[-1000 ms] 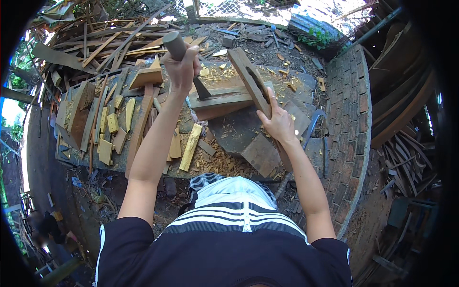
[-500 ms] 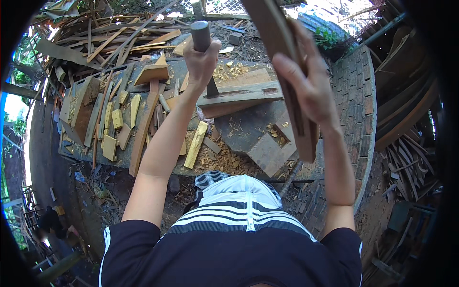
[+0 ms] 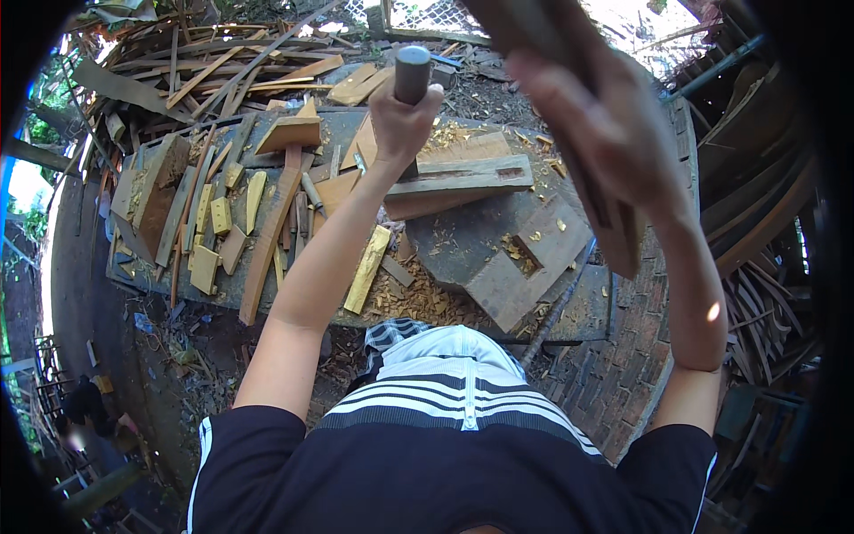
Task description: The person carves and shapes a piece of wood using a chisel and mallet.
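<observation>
My left hand (image 3: 398, 125) grips an upright chisel (image 3: 412, 71) with a round grey handle; its lower part is partly behind my hand and stands at the slotted timber block (image 3: 471, 182) on the worktop. My right hand (image 3: 605, 125), smeared by motion, holds a long brown wooden piece (image 3: 623, 240) up at the upper right, close to the camera. Below the block lie a dark slab (image 3: 445, 249), a flat board (image 3: 551, 258) with a square cut-out and many wood chips (image 3: 409, 294). A long pale yellow offcut (image 3: 365, 271) lies beside them.
Wood pieces (image 3: 222, 214) crowd the worktop's left. A pile of slats (image 3: 231, 62) is behind it. At right are a brick strip (image 3: 614, 400), curved boards (image 3: 747, 214) and scrap wood (image 3: 756, 320). A person in dark clothing (image 3: 84, 400) is at lower left.
My right hand and its wooden piece have swung up and to the right, toward the camera. My left hand, with the chisel, sits further right in the picture.
</observation>
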Motion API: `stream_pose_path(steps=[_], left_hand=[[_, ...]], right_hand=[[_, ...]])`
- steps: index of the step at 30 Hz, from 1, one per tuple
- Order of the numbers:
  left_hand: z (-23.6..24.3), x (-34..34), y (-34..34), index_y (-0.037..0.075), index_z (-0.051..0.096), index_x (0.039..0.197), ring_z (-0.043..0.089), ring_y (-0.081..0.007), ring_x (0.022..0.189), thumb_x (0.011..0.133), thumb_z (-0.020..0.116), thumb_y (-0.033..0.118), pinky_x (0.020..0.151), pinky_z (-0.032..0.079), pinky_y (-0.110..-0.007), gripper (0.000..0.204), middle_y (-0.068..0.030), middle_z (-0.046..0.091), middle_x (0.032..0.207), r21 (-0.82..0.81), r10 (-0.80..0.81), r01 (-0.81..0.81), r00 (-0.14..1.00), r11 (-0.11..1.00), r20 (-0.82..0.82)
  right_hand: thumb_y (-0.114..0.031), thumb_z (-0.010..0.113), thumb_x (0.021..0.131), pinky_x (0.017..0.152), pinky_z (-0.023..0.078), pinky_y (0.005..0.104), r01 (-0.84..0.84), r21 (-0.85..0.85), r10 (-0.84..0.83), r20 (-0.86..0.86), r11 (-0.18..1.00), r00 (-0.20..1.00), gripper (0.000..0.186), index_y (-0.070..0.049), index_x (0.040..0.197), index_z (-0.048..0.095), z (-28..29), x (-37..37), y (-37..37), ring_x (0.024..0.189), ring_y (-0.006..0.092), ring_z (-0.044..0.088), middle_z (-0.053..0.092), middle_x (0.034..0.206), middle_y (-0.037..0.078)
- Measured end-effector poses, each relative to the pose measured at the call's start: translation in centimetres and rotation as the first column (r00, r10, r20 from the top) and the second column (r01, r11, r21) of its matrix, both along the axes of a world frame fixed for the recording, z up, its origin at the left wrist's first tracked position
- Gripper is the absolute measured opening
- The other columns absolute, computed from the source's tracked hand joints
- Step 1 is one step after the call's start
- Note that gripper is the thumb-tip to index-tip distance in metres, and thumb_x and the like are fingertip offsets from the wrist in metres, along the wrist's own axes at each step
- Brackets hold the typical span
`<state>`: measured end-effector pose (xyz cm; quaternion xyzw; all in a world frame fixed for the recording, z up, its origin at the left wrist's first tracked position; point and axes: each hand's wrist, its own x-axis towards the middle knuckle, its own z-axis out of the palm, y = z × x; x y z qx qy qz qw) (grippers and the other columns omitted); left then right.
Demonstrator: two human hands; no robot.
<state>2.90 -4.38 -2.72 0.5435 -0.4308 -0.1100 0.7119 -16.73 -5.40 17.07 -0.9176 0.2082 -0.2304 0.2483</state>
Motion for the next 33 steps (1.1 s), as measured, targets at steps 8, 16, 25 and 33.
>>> stream_pose_path(steps=[8, 16, 25, 33], left_hand=[[-0.5, 0.4, 0.0, 0.003, 0.055, 0.071, 0.048, -0.0065, 0.047, 0.078, 0.068, 0.008, 0.044, 0.037, -0.025, 0.015, 0.0006, 0.053, 0.056, -0.017, -0.056, 0.055, 0.995, 0.998, -0.080], [1.7, 0.1, 0.9, 0.005, 0.057, 0.079, 0.045, -0.0059, 0.042, 0.079, 0.067, 0.005, 0.038, 0.032, -0.021, 0.010, 0.0004, 0.049, 0.052, 0.054, -0.515, 0.541, 0.822, 0.839, -0.243], [2.7, 1.6, -0.3, 0.006, 0.052, 0.075, 0.042, -0.0078, 0.039, 0.081, 0.063, 0.007, 0.037, 0.031, -0.023, 0.012, -0.0006, 0.047, 0.051, 0.187, -0.604, 0.668, 0.736, 0.720, -0.306], [3.4, -2.1, -1.3, 0.003, 0.054, 0.075, 0.044, -0.0091, 0.036, 0.081, 0.064, 0.000, 0.035, 0.036, -0.024, 0.011, -0.0031, 0.050, 0.051, -0.141, -0.448, 0.432, 0.783, 0.891, -0.433]], right_hand=[[-0.049, 0.060, 0.086, 0.086, 0.054, 0.0428, 0.210, 0.235, -0.192, -0.096, 0.949, 0.977, 0.077, -0.026, 0.152, 0.028, -7.7, -4.4, -1.5, 0.094, 0.0312, 0.068, 0.063, 0.118, 0.025], [-0.046, 0.060, 0.087, 0.090, 0.051, 0.0503, 0.526, 0.099, -0.444, -0.417, 0.845, 0.793, 0.080, -0.030, 0.153, 0.018, -22.8, -8.4, -1.4, 0.101, 0.0469, 0.063, 0.065, 0.112, 0.027], [-0.041, 0.063, 0.085, 0.078, 0.054, 0.0517, 0.528, -0.001, -0.479, -0.421, 0.849, 0.770, 0.088, -0.033, 0.154, 0.010, -24.9, -8.2, 0.0, 0.087, 0.0428, 0.067, 0.070, 0.091, 0.023], [-0.039, 0.064, 0.084, 0.074, 0.055, 0.0510, 0.540, 0.037, -0.497, -0.343, 0.841, 0.797, 0.088, -0.032, 0.154, 0.011, -25.4, -8.6, 0.2, 0.083, 0.0418, 0.068, 0.069, 0.087, 0.023]])
